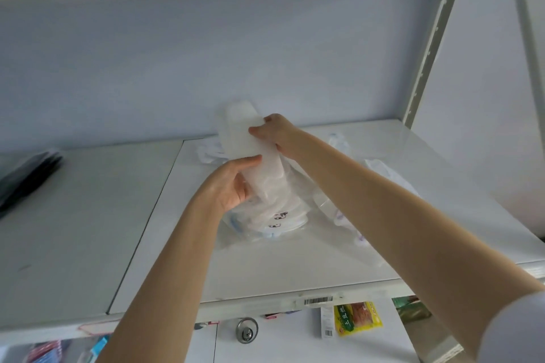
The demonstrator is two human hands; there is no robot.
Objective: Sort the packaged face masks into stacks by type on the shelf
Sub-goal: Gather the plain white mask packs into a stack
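Both hands hold up a bundle of white packaged masks over the white shelf. My left hand grips the bundle's lower part from the left. My right hand pinches its upper right edge. Below the hands lies a heap of clear-wrapped masks, some with small dark printed figures and blue trim. More wrapped masks lie to the right, partly hidden by my right forearm. A few lie behind the bundle at the back.
A dark packet stack sits at the far left of the grey shelf section. A perforated metal upright stands at the right rear. Below the shelf edge are a round lock and a yellow snack packet.
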